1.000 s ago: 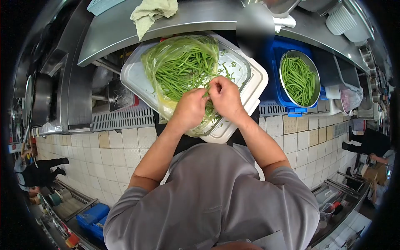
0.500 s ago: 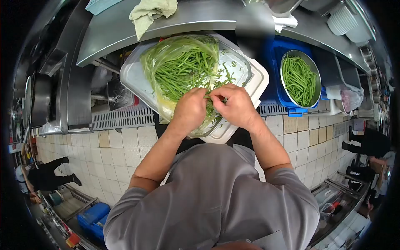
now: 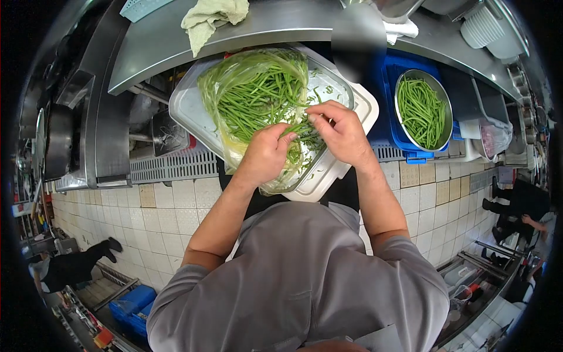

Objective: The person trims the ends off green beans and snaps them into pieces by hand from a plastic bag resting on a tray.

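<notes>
Green beans (image 3: 255, 97) fill a clear plastic bag (image 3: 206, 88) lying open in a metal tray (image 3: 346, 97). My left hand (image 3: 265, 155) is closed in a pinch on a green bean (image 3: 300, 128) at the near side of the bag. Just right of it, my right hand (image 3: 343, 136) hovers over the tray with thumb and index fingertips close together; whatever is between them is too small to make out. Bean scraps are scattered over the tray's right part. Off to the right, a round metal bowl (image 3: 449, 117) holds more green beans.
Under the tray is a white plastic lid or bin (image 3: 366, 111). The bowl rests on a blue container (image 3: 392, 88). A steel counter (image 3: 281, 23) with a cloth (image 3: 214, 17) runs along the far side. Other people stand on the tiled floor (image 3: 170, 217) at both sides.
My hands have moved apart from where they met over the bean. The right hand went up and to the right; the left stays near its place.
</notes>
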Motion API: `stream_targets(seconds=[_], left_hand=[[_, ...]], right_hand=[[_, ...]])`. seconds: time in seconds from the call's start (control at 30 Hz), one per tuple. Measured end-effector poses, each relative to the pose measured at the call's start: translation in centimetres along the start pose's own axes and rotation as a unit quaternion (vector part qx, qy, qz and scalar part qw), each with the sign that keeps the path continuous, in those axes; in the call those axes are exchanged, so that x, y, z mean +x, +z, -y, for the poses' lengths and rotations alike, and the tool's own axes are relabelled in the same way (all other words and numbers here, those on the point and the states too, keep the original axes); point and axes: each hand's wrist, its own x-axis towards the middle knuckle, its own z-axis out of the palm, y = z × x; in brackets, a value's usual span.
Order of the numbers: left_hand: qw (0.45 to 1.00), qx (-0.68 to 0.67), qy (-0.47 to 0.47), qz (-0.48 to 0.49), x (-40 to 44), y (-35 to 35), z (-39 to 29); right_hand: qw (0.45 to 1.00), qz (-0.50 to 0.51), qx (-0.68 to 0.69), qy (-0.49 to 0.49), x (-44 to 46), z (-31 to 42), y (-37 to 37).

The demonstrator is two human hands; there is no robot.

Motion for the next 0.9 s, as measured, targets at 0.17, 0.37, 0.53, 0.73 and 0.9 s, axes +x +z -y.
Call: stream_targets(seconds=[0.17,0.37,0.53,0.73,0.9], left_hand=[[0.998,0.042,0.048,-0.003,0.1,0.1,-0.1],[0.989,0.108,0.091,-0.036,-0.2,1.2,0.1],[0.989,0.125,0.073,-0.042,0.6,0.7,0.0],[0.984,0.135,0.096,-0.062,0.2,0.7,0.2],[0.997,0.052,0.038,-0.043,-0.2,0.3,0.1]], right_hand=[[0.986,0.043,-0.116,-0.112,-0.2,0.3,0.1],[0.985,-0.079,-0.156,0.008,-1.0,0.0,3.4],[0.983,-0.137,0.031,0.121,-0.7,-1.5,6.1],[0.919,-0.137,0.233,0.288,1.5,-4.4,5.2],[0.992,0.031,0.115,0.046,0.3,-3.4,1.8]])
